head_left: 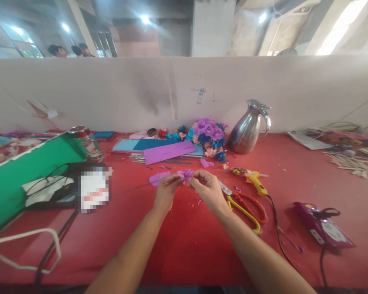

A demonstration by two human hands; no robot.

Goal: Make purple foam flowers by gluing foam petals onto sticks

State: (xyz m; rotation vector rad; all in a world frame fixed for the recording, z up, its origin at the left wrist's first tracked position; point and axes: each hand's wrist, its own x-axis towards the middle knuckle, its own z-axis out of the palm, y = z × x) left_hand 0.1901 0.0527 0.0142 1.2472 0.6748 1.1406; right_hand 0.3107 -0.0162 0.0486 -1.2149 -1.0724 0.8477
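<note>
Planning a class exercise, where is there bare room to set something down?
The table is bare between the white frame and left forearm, and mostly so between the jug and sticks. It's crowded around the held flower, bouquet, paper and pliers.

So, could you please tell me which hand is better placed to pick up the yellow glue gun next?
Probably the right hand: it is nearer the yellow glue gun than the left hand is, though both hold the purple flower piece.

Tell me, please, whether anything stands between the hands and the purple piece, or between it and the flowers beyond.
Nothing visible does: the left hand and right hand both hold the purple piece. Toward the flowers, a purple scrap and a purple sheet lie low; nothing visible blocks.
</note>
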